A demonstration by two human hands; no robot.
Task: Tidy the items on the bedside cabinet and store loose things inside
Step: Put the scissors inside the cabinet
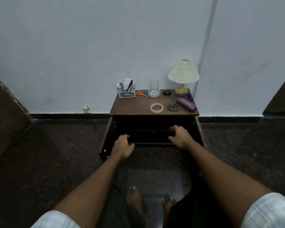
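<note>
Gripping what looks like an inner drawer [152, 143] of the bedside cabinet [130, 106]: left hand [123, 146] curls its fingers over the near-left corner, right hand [179, 136] over the right end, slightly farther in. The drawer's long axis runs left to right between the hands. Both doors stand open. The loose things lie above and beyond the hands on the cabinet top: tape roll [156, 107], coiled cable [173, 107] and purple case [186, 104], all on the right half. Judgement: the right hand is nearer them and would reach up and forward.
</note>
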